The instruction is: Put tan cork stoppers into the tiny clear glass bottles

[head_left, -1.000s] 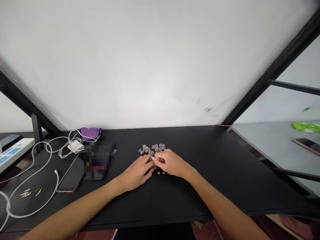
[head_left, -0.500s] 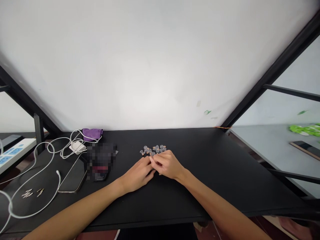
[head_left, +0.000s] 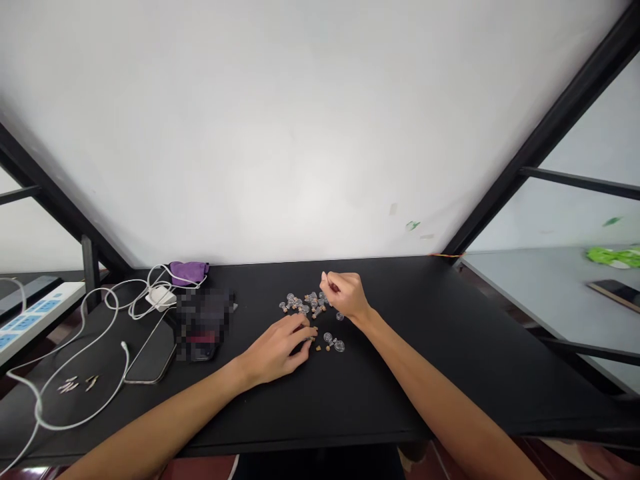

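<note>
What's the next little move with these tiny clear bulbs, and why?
Probably have the left hand pick up the small tan bit just past its fingers: it lies loose, apart from the clear bulbs, while the right hand is raised over the pile.

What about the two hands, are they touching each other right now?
No, the left hand and the right hand are clearly apart, with small clear pieces visible between them on the tabletop.

No legible text. Power strip (head_left: pixel 35 315) off table's (head_left: pixel 400 373) left edge: blue markings on top, too small to read. Dark object (head_left: pixel 203 325) near back edge: pixelated, any print hidden.
</note>
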`<state>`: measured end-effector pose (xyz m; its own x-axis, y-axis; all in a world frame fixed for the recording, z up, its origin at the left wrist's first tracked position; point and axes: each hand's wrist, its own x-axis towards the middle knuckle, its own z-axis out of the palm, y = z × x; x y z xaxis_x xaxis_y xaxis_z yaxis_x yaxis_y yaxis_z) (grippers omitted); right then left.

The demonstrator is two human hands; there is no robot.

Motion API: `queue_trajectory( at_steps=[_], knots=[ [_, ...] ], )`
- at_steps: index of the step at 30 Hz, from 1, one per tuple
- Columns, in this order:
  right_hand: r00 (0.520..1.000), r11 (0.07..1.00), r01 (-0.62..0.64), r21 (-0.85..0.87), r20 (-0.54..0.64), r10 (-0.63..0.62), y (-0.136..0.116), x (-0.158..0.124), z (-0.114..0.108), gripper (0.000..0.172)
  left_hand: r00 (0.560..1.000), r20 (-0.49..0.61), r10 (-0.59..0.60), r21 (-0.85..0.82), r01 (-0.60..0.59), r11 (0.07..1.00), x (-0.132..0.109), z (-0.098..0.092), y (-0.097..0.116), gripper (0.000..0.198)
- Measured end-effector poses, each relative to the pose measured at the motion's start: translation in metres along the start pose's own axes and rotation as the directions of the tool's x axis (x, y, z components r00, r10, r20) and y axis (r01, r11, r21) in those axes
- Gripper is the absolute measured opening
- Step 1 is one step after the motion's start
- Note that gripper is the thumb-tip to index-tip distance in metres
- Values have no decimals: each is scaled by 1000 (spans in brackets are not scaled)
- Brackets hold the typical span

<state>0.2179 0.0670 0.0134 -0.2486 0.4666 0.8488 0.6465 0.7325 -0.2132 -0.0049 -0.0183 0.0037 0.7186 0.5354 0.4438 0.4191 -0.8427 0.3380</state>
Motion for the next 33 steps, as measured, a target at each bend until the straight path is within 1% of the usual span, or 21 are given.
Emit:
queue_trajectory(
  at_steps=[2, 3, 4, 5, 6, 8, 9, 10, 11, 12, 13, 14, 17, 20, 23, 26, 28, 31, 33],
  knots=[
    [999, 1000, -9, 14, 46, 8, -3, -4, -1, 45, 985, -165, 41, 22, -38, 999, 0, -3, -1, 23],
    [998, 1000, -16, 20, 69, 14, -5, -5, -2, 44, 964, -263, 35, 25, -29, 999, 0, -4, -3, 22],
    [996, 999, -25, 26, 92, 23, -6, -6, -3, 43, 932, -363, 2, 14, 3, 1000, 1, -5, -6, 20],
    [993, 999, -36, 30, 113, 33, -8, -5, -4, 43, 890, -451, -58, -12, 59, 998, 2, -6, -10, 19],
    [990, 998, -49, 32, 131, 44, -9, -5, -5, 43, 837, -527, -145, -58, 135, 989, 3, -7, -14, 17],
    [985, 996, -77, 33, 158, 71, -10, -3, -7, 43, 701, -619, -353, -182, 309, 933, 4, -7, -25, 20],
    [982, 995, -90, 33, 167, 84, -10, -3, -8, 43, 637, -634, -438, -247, 370, 896, 5, -6, -31, 21],
    [980, 994, -102, 33, 173, 94, -10, -2, -9, 43, 583, -630, -513, -313, 414, 855, 5, -6, -37, 21],
    [978, 993, -113, 32, 178, 106, -9, -1, -10, 43, 554, -605, -572, -368, 443, 817, 4, -5, -42, 18],
    [976, 992, -126, 30, 185, 118, -9, -1, -11, 43, 559, -555, -616, -403, 466, 787, 3, -4, -48, 15],
    [972, 990, -141, 28, 192, 133, -8, -1, -12, 44, 581, -485, -653, -420, 501, 757, 3, -2, -53, 17],
    [968, 987, -156, 25, 203, 148, -7, -1, -13, 44, 590, -431, -683, -427, 533, 730, 2, -1, -57, 19],
    [953, 982, -189, 17, 244, 179, -5, -1, -13, 44, 610, -367, -702, -437, 554, 709, 2, 4, -69, 21],
    [943, 980, -197, 15, 276, 185, -2, -3, -11, 44, 632, -331, -701, -441, 553, 707, 4, 9, -76, 24],
    [943, 979, -203, 17, 271, 191, 0, -4, -7, 43, 656, -305, -691, -437, 548, 713, 7, 12, -80, 27],
    [951, 981, -187, 52, 261, 167, 2, -4, -5, 40, 676, -290, -677, -428, 541, 724, 12, 13, -85, 29],
    [947, 979, -185, 88, 284, 153, 3, -3, -4, 36, 688, -282, -669, -419, 539, 730, 18, 13, -90, 29],
    [916, 964, -230, 131, 363, 169, 6, -4, -3, 31, 695, -279, -663, -410, 538, 737, 30, 15, -100, 31],
    [887, 948, -279, 151, 419, 194, 8, -6, -3, 33, 700, -280, -657, -402, 536, 743, 38, 16, -104, 31]
  ],
)
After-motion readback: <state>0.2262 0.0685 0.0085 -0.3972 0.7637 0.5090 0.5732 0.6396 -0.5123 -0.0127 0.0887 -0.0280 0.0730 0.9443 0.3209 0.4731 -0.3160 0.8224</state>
